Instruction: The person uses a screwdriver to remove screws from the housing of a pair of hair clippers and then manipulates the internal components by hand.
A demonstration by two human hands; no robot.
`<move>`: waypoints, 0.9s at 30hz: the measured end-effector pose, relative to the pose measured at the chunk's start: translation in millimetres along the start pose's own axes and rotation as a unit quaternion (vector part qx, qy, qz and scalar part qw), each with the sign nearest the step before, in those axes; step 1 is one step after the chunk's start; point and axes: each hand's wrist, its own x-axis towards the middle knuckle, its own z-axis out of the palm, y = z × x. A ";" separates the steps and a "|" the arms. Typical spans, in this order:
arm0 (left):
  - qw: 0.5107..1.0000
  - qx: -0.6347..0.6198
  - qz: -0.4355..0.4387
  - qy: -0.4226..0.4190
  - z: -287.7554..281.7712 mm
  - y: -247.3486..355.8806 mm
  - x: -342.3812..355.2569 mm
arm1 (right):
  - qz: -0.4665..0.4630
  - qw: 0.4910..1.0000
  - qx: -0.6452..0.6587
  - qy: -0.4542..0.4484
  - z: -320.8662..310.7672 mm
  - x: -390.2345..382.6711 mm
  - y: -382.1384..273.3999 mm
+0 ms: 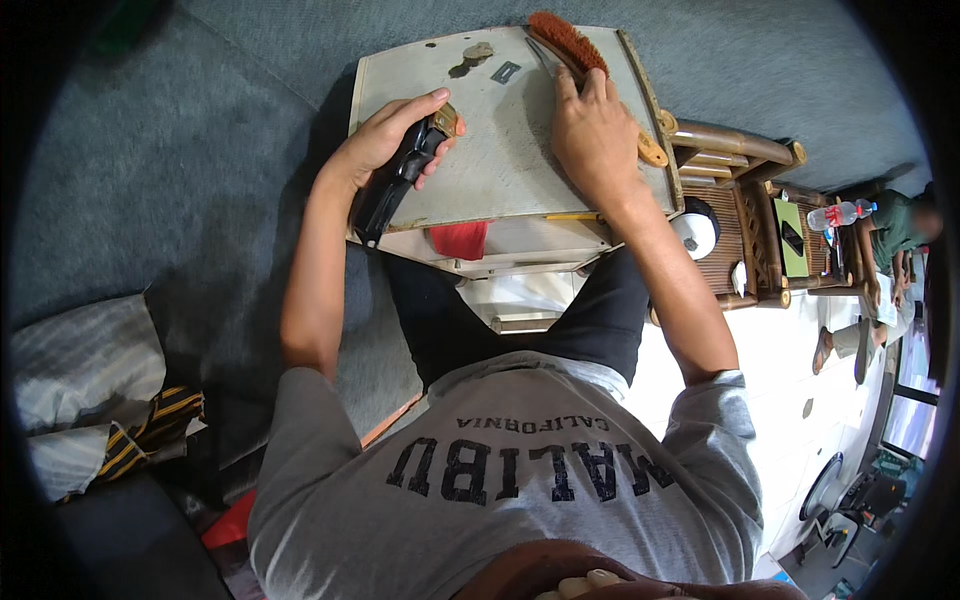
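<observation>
My left hand [372, 143] is wrapped round a black hair clipper [402, 170] with a gold-coloured head, above the left part of a worn white tabletop [480, 150]. At the table's far right, my right hand [597, 135] has its fingers curled down over a brush [567, 42] with rust-orange bristles and a wooden handle. A thin, pointed metal tool [542, 55] lies beside the bristles and runs toward the fingertips. What those fingers grip is hidden beneath the hand. A small flat metal plate [506, 72] rests between the hands, near the far edge.
Under the tabletop, an open shelf holds a red cloth [460, 239]. To the right stands a bamboo bench [735, 225] with a white-and-black round item [696, 232], a green folder [790, 240] and a plastic bottle [840, 215]. Another person [895, 235] sits farther right. Draped fabric [90, 360] lies at left.
</observation>
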 end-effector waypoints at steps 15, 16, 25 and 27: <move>0.962 -0.232 0.092 0.110 64.4 11.2 -1.3 | 0.077 0.848 0.517 -0.085 -52.1 -39.8 -70.7; 0.962 -0.226 0.107 0.111 64.2 10.2 -2.8 | 0.083 0.836 0.532 -0.104 -49.7 -35.2 -67.4; 0.945 -0.150 0.165 0.237 66.4 -26.4 2.4 | 0.219 0.464 0.810 -0.285 -50.2 -11.6 -44.0; 0.955 -0.181 0.162 0.171 70.0 -27.5 0.4 | 0.212 0.440 0.825 -0.284 -49.3 -11.8 -44.5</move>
